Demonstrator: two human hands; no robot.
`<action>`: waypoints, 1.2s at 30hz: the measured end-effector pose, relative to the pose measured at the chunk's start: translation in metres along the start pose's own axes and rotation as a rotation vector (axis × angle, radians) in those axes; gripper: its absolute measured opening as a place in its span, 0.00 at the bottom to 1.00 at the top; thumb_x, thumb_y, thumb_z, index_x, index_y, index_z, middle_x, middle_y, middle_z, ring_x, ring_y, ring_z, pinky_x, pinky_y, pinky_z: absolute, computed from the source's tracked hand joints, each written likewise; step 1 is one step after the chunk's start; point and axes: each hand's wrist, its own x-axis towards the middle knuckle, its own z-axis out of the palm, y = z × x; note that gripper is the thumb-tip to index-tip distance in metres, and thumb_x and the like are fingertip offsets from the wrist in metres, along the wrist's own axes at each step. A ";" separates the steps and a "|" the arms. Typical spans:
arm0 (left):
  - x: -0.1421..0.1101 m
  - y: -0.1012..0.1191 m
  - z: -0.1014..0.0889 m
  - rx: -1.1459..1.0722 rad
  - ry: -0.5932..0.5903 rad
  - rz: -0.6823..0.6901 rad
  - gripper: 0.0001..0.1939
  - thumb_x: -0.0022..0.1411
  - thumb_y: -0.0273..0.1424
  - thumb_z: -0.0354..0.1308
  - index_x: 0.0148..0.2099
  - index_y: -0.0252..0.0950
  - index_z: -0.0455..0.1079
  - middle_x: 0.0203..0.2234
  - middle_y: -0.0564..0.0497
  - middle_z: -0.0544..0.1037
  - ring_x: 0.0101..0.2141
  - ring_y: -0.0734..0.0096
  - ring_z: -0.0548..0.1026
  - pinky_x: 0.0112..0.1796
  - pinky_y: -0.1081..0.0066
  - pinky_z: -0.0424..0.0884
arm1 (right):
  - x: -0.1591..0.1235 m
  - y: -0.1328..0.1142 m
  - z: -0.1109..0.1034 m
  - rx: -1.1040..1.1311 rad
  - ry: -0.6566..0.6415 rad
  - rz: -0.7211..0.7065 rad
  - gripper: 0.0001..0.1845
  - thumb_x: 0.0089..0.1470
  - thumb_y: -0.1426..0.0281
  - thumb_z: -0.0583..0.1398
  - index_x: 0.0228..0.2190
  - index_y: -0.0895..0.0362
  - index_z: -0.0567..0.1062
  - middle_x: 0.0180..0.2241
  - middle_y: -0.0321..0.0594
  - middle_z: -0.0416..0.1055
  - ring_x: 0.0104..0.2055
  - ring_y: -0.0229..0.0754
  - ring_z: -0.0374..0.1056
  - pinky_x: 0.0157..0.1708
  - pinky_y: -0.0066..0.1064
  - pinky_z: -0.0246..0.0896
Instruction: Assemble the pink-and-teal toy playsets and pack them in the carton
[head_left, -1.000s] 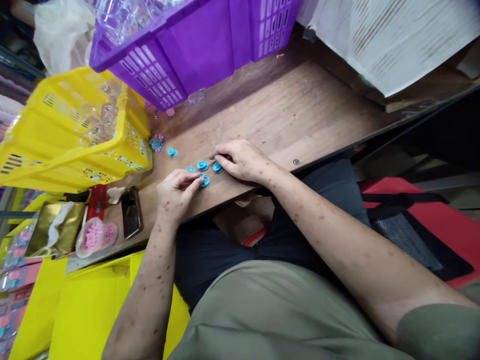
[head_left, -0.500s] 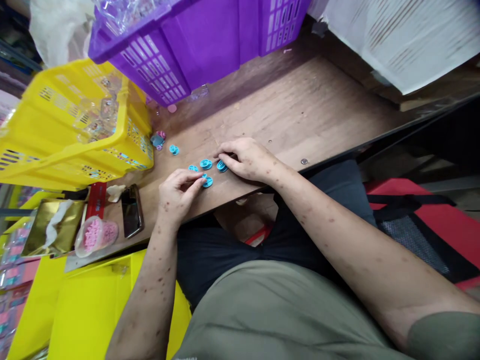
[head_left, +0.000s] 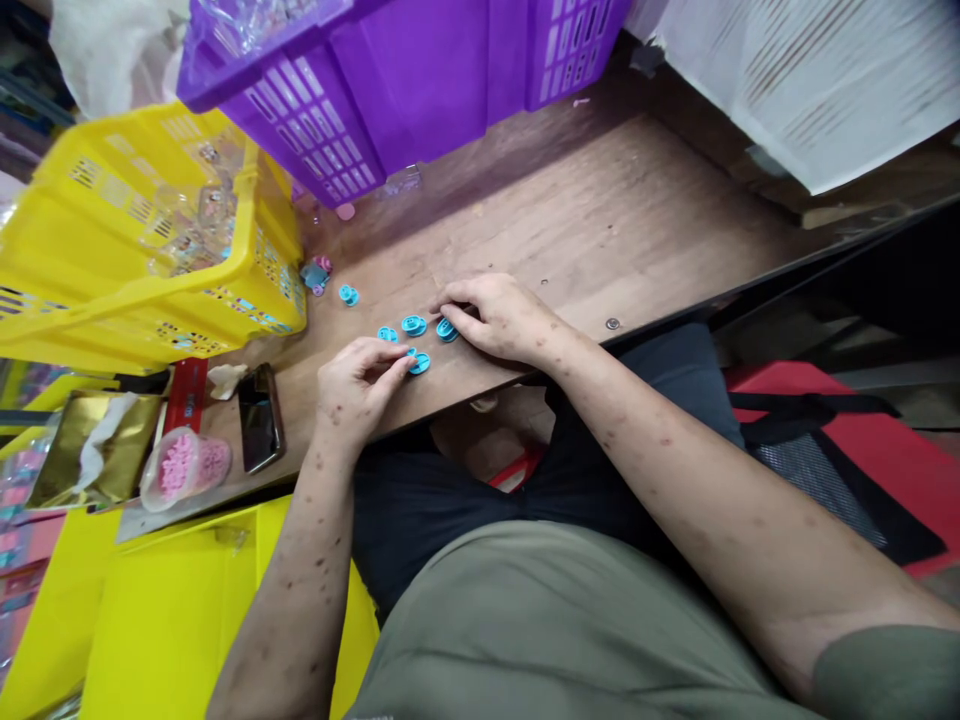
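Note:
Several small blue plastic pieces, rounded and spool-like, lie on the wooden table. My left hand (head_left: 361, 382) has thumb and fingers closed on one blue plastic piece (head_left: 418, 362) close to the table's front edge. Under the thumb of my right hand (head_left: 484, 315) is another blue plastic piece (head_left: 448, 330); the fingers curl round it and partly hide it. Between the hands sits an oval blue piece (head_left: 413, 325), with a smaller one (head_left: 387, 334) just left of it. Farther left, one more blue piece (head_left: 349, 294) stands apart.
A yellow crate (head_left: 262, 265) with clear plastic parts stands left, a purple crate (head_left: 420, 90) behind. Near the left front are a phone (head_left: 260, 418), a tub of pink bits (head_left: 187, 468) and a gold packet (head_left: 75, 440). A white-covered box (head_left: 810, 90) is at back right.
The camera view has shifted slightly. Both hands keep the same places at the blue pieces; nothing has visibly been picked up or let go.

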 end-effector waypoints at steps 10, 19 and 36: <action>0.001 0.006 0.003 -0.054 0.036 -0.102 0.09 0.69 0.38 0.71 0.46 0.38 0.88 0.41 0.49 0.89 0.39 0.66 0.87 0.44 0.70 0.85 | 0.000 -0.002 0.001 -0.023 0.000 0.019 0.16 0.73 0.72 0.59 0.51 0.58 0.87 0.51 0.47 0.87 0.54 0.53 0.79 0.55 0.41 0.68; 0.001 -0.001 0.005 0.018 -0.017 0.166 0.05 0.72 0.35 0.71 0.44 0.40 0.85 0.41 0.50 0.89 0.41 0.66 0.87 0.48 0.68 0.85 | 0.000 0.001 0.001 -0.006 -0.006 -0.001 0.15 0.71 0.71 0.59 0.49 0.56 0.87 0.50 0.46 0.86 0.53 0.53 0.78 0.56 0.42 0.67; -0.023 -0.003 0.001 -0.043 0.212 -0.002 0.32 0.78 0.49 0.65 0.74 0.40 0.65 0.63 0.37 0.77 0.57 0.57 0.81 0.58 0.57 0.82 | -0.023 -0.038 0.019 -0.017 0.084 0.003 0.46 0.66 0.53 0.70 0.77 0.51 0.64 0.74 0.59 0.62 0.75 0.68 0.60 0.73 0.64 0.62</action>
